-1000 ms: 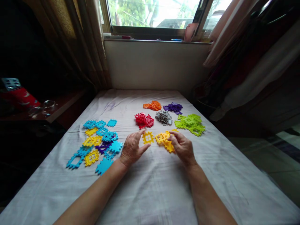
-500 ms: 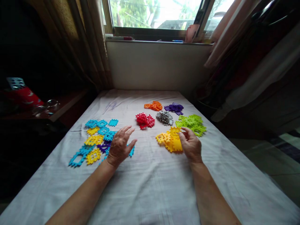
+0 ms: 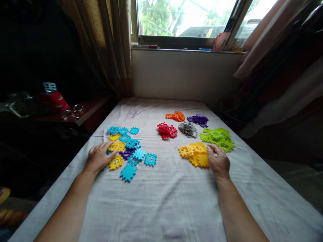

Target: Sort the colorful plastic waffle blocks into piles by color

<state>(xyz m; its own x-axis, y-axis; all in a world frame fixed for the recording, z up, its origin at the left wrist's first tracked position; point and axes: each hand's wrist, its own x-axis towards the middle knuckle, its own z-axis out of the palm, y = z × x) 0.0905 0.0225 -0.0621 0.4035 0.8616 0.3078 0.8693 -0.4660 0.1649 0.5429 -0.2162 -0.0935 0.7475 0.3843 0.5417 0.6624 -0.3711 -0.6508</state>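
Note:
On the left, my left hand (image 3: 98, 158) reaches over the edge of a mixed spread of plastic interlocking tiles, its fingers and thumb apart. Its fingertips are at a yellow window tile (image 3: 117, 146); another yellow tile (image 3: 116, 162) lies just below the thumb. Blue tiles (image 3: 128, 172) and a purple tile (image 3: 127, 154) are scattered to its right, and some blue ones are partly hidden under the hand. My right hand (image 3: 219, 162) rests at the right edge of a yellow tile pile (image 3: 199, 159), fingers loosely bent, thumb beside the pile, with no tile visible in its grasp.
Sorted piles of red (image 3: 166, 131), grey (image 3: 187, 129), orange (image 3: 178, 116), purple (image 3: 198, 120) and lime green tiles (image 3: 219, 137) lie farther back on the pale sheet (image 3: 161, 208). A side table (image 3: 88, 112) at left holds glasses (image 3: 73, 112) and a red container (image 3: 59, 101).
My left hand has moved left, from above the blue tiles to the yellow ones, uncovering several blue tiles. My right hand stays by the yellow pile. The whole view has shifted slightly.

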